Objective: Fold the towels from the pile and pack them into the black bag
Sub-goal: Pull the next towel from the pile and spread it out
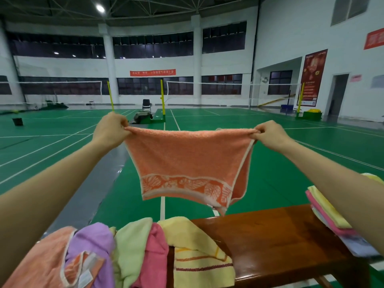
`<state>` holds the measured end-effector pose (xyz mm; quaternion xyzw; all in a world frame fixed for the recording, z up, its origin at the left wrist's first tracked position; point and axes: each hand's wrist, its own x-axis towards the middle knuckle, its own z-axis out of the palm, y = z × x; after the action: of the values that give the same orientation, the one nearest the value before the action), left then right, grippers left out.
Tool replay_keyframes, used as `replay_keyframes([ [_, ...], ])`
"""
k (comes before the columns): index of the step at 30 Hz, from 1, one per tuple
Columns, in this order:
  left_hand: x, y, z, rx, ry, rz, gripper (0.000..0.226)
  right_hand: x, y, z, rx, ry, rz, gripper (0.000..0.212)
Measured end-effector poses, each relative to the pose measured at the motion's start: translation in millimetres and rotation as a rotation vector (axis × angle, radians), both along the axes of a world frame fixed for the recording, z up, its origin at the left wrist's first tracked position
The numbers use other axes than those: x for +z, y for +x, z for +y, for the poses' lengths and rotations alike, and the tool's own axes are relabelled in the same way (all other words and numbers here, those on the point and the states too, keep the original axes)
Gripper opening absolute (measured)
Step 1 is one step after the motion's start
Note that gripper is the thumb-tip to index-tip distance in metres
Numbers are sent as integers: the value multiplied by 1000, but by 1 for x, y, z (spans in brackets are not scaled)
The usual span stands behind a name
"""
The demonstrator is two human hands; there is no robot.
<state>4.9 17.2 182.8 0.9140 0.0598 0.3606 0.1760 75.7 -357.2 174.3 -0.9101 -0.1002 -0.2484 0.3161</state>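
An orange towel point(187, 161) with a leaf-pattern border hangs doubled over in the air above the bench. My left hand point(111, 128) pinches its upper left corner and my right hand point(270, 135) pinches its upper right corner, stretching the top edge taut. Below, a pile of unfolded towels point(128, 254) in orange, purple, green, pink and yellow lies over the left end of the brown wooden bench point(280, 240). A stack of folded towels point(330, 219) sits at the bench's right end, partly behind my right forearm. No black bag is in view.
Beyond the bench spreads a green badminton court floor point(270, 163) with white lines. Yellow net posts point(162, 100), a chair point(146, 103) and a dark bin point(17, 121) stand far off.
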Motion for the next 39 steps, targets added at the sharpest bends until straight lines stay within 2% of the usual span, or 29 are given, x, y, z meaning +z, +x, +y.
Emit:
replay_keyframes([
  [2, -5, 1, 3, -67, -44, 50, 7, 2, 2, 0, 3, 70, -18, 20],
  [5, -8, 1, 9, -114, -87, 103, 25, -1, 2, 0, 77, 124, 34, 13],
  [7, -8, -5, 9, -225, -143, 207, 23, -6, 6, -1, 80, 337, 12, 14],
  [9, -10, -7, 8, -345, -122, 345, 15, -13, 9, -2, 95, 490, 63, 12],
  [13, -13, -2, 5, -373, -7, 427, 7, -26, 16, -2, 123, 672, 188, 22],
  [16, -10, 0, 5, -387, -68, 463, 16, -29, 20, -5, 102, 755, 237, 16],
  [19, -8, -6, 6, -471, -207, 496, 25, -28, 16, -12, 208, 657, 282, 36],
  [22, -6, -7, 8, -569, -370, 532, 22, -25, 12, -18, 213, 355, 235, 51],
  [24, 0, -5, 8, -578, -373, 553, 21, -23, 14, -19, 182, 176, 179, 46],
  [27, 12, -3, 10, -582, -291, 593, 24, -17, 17, -21, 186, 96, 119, 30],
  [30, 19, -1, 14, -547, -255, 561, 48, -5, 20, -23, 165, 67, 135, 23],
  [35, 16, -4, -2, -620, -595, 435, 18, 9, 18, -30, 166, 220, 168, 12],
  [36, 14, -3, -4, -647, -656, 407, 31, 11, 17, -33, 183, 254, 184, 14],
  [38, 14, 0, -4, -688, -683, 417, 71, 14, 16, -39, 218, 329, 223, 13],
  [39, 14, 0, -4, -711, -675, 437, 78, 15, 14, -41, 234, 373, 244, 11],
])
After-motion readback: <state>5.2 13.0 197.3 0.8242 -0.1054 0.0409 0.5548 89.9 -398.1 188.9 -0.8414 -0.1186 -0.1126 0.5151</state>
